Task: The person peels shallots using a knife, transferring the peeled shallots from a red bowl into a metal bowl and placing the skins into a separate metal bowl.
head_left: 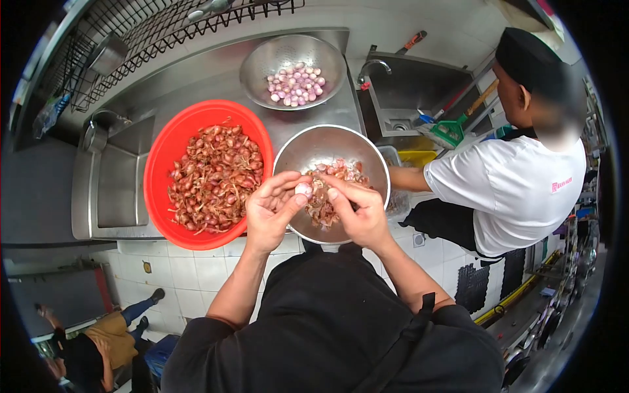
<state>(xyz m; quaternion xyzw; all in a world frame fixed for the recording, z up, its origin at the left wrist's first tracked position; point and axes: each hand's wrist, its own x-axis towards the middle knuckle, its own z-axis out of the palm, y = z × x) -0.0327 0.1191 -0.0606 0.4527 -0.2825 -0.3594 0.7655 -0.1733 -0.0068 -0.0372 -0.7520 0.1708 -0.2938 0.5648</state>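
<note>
Between the thumb and fingers of my left hand [270,208] is a pale, peeled shallot [303,190]. Close beside it, my right hand [359,213] pinches with thumb and index finger at a piece of brownish skin [320,190]. Both hands are over a steel bowl [298,145] that holds reddish shallot skins [347,171]. Left of the bowl stands a red basin [157,177] heaped with unpeeled shallots [216,177]. Behind, a steel colander [259,62] contains several peeled shallots [296,84].
A sink [121,190] lies at the left and another sink [419,92] at the back right. A co-worker [511,177] in a white shirt stands close on my right. A wire rack [151,33] hangs above the counter. Another person [98,347] is at the lower left.
</note>
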